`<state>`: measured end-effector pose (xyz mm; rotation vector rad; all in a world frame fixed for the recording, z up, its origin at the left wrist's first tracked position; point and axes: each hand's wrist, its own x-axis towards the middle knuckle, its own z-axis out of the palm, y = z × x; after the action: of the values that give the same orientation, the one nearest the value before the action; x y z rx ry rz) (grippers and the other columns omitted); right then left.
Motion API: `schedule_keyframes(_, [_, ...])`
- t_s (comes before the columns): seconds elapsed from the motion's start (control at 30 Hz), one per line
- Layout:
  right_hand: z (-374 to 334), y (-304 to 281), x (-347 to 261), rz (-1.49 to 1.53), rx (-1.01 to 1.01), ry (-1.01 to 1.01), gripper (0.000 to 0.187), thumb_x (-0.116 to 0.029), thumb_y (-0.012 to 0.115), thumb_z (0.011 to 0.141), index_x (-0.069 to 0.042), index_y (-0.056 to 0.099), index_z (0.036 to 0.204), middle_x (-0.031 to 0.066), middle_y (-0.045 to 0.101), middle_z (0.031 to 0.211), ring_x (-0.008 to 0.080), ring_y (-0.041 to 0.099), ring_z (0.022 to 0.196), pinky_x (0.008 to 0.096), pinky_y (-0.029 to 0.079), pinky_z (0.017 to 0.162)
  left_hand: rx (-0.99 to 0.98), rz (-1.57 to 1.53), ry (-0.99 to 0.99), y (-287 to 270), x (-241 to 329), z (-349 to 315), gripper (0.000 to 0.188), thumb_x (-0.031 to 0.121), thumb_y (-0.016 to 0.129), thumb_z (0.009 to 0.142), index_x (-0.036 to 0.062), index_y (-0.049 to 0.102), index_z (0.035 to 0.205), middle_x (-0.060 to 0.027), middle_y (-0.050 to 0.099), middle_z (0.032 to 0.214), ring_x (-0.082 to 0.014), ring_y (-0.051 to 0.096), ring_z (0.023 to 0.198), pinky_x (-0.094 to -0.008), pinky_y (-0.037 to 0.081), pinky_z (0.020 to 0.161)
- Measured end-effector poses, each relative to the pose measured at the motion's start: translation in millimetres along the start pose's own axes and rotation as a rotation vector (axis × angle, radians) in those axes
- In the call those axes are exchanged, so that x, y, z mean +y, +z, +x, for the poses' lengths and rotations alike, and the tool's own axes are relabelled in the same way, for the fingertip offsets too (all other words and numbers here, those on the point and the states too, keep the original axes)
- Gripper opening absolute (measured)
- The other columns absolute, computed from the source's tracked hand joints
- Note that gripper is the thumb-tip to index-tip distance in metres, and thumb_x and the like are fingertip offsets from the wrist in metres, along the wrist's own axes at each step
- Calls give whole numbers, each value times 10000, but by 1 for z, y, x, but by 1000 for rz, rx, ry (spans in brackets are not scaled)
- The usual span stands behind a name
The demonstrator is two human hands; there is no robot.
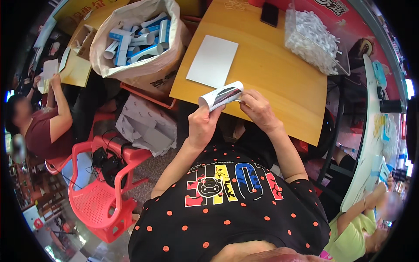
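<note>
Between my hands, at the near edge of the wooden table [257, 56], is a rolled printed sheet [222, 94], white outside with a dark picture on it. My left hand [203, 124] is closed around its left end, thumb on the near side. The fingers of my right hand [260, 109] pinch its right end. Just beyond the roll a flat white sheet or stack of paper [213, 60] lies on the table. To the left, a large white sack [104, 52] holds several rolled blue-and-white sheets [144, 39].
A clear bin [345, 65] of small white pieces stands at the table's far right, near a dark phone [269, 14]. Red plastic chair [98, 196] with black cables is at left. Co-workers sit at left [48, 126] and lower right [355, 229].
</note>
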<state>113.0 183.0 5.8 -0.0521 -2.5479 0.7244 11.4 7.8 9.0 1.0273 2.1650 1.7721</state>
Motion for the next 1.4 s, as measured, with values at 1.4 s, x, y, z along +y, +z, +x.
schedule_keyframes(1.4, [8,-23,9,611,-399,673,194,-166,604,891,16,606,824,-6,534,690,68,466,650,237,406,605,-98,272,382,-15,-17,3,206,15,723,778,-18,679,977,-162,691,895,-291,687,767,-320,533,645])
